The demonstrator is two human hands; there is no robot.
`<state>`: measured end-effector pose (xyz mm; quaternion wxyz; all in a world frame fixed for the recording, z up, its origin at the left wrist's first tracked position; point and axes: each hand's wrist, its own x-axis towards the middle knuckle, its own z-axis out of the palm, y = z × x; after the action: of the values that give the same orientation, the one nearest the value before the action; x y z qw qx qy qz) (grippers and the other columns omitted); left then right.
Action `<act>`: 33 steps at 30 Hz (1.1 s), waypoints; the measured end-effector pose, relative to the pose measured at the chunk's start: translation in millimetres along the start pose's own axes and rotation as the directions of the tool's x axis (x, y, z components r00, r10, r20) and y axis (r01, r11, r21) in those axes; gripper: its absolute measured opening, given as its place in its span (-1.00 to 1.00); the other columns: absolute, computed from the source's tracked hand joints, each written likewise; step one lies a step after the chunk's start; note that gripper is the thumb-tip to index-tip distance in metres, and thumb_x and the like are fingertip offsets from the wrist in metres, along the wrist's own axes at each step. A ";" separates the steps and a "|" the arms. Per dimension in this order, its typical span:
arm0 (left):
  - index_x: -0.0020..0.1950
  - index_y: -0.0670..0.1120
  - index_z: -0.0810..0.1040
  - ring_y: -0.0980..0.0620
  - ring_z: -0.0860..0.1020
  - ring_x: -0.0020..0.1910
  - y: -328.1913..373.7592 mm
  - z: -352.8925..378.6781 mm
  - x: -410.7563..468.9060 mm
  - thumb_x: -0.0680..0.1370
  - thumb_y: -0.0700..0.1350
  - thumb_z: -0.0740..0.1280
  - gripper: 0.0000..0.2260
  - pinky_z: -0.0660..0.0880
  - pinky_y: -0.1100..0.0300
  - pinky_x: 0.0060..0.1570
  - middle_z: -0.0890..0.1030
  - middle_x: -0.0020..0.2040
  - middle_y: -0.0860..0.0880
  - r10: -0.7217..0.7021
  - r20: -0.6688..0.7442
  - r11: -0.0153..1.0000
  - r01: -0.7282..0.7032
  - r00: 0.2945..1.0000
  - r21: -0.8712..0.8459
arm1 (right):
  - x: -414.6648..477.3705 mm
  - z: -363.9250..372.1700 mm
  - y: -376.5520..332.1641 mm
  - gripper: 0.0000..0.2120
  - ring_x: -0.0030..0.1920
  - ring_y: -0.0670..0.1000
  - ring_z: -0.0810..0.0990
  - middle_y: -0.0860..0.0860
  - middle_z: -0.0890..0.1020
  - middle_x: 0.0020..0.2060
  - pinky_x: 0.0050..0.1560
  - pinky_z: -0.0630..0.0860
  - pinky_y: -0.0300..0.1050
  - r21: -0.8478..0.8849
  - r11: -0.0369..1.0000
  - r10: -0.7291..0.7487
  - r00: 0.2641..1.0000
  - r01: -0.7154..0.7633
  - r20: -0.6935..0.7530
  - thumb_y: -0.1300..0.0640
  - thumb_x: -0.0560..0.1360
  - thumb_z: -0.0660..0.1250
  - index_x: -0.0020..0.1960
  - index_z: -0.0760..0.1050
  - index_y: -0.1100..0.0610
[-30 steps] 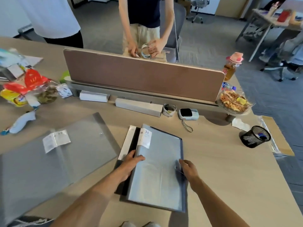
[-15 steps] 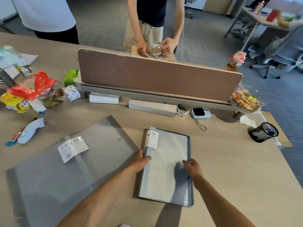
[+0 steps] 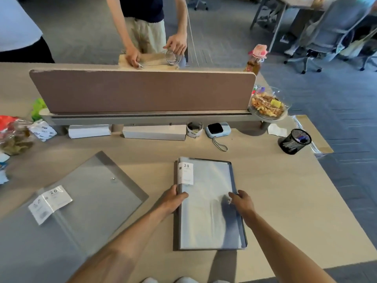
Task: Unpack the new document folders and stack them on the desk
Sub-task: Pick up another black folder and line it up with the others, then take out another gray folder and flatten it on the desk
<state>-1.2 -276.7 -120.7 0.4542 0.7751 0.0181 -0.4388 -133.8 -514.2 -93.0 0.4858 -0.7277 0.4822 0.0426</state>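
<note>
The folder [image 3: 208, 203] lies flat on the worktop [image 3: 285, 201]. The left hand [image 3: 173, 199] curls its fingers around the spine edge; the right hand [image 3: 241, 203] presses flat near the opposite edge. Squaring step; next, probably stacking it with the flat sleeve [image 3: 87, 203] just beside.

You could read "20" on the white label [image 3: 185, 173] of the folder [image 3: 210, 205] and on the label [image 3: 50, 203] of the flat sleeve [image 3: 81, 201].

We see a light wood desk [image 3: 275, 201] with a brown divider panel [image 3: 142, 90] mid-frame, grey carpet [image 3: 326, 99] beyond, and office chairs [image 3: 334, 33] upper right.
</note>
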 end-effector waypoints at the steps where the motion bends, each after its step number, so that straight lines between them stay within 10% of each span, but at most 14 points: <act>1: 0.16 0.19 0.44 0.00 0.66 0.03 8.0 12.6 -1.7 0.26 0.18 0.37 -0.52 0.62 -0.11 0.04 0.65 0.05 0.09 -0.024 0.011 1.000 0.025 1.000 -0.014 | 5.6 -13.1 4.1 -0.74 -0.06 0.22 0.61 0.18 0.65 -0.10 -0.08 0.51 0.04 0.006 1.000 -0.001 1.000 0.001 0.006 0.02 0.48 0.34 0.04 0.46 0.18; 11: 0.42 0.00 0.29 -0.30 0.49 0.28 90.0 127.8 -30.9 0.57 0.06 0.21 -0.57 0.52 0.03 0.01 0.50 0.32 -0.26 0.005 0.018 1.000 -0.005 1.000 0.007 | 58.9 -123.7 43.9 -0.73 -0.09 0.19 0.62 0.15 0.66 -0.10 -0.07 0.57 0.10 -0.153 0.986 -0.052 0.996 0.063 0.074 0.04 0.43 0.27 0.07 0.49 0.16; 16: 0.46 0.03 0.26 -0.04 0.47 0.25 86.5 131.9 -36.0 0.61 0.19 0.06 -0.54 0.42 0.08 0.25 0.46 0.39 0.01 0.090 -0.049 0.993 -0.086 0.995 0.077 | 53.9 -129.5 26.8 -0.58 0.14 0.21 0.55 0.19 0.54 0.18 0.09 0.52 0.00 -0.325 0.926 -0.175 0.981 0.194 0.087 0.07 0.49 0.29 0.29 0.43 0.21; 26: 0.50 0.08 0.19 -0.07 0.42 0.37 30.5 48.2 -54.9 0.58 0.18 0.07 -0.50 0.36 -0.02 0.37 0.41 0.44 -0.05 0.140 -0.268 0.958 -0.061 0.953 0.281 | 3.3 -11.4 -60.3 -0.69 0.27 0.13 0.47 0.12 0.53 0.25 0.21 0.38 -0.14 -0.306 0.711 -0.562 0.773 0.633 0.293 0.07 0.54 0.27 0.25 0.50 0.14; 33: 0.47 0.05 0.27 -0.03 0.43 0.37 -47.9 -50.4 -93.8 0.57 0.03 0.19 -0.54 0.36 0.09 0.35 0.41 0.44 0.02 0.039 -0.436 0.967 0.075 0.899 0.242 | -41.4 103.3 -96.1 -0.73 0.19 0.15 0.52 0.19 0.53 0.22 0.14 0.35 -0.22 -0.271 0.649 -0.542 0.682 0.711 0.491 0.18 0.55 0.26 0.23 0.53 0.21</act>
<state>-45.8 -177.5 -78.2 0.3320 0.9049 0.0707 -0.2567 -42.4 -403.6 -61.2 0.3721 -0.9187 0.0718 0.1113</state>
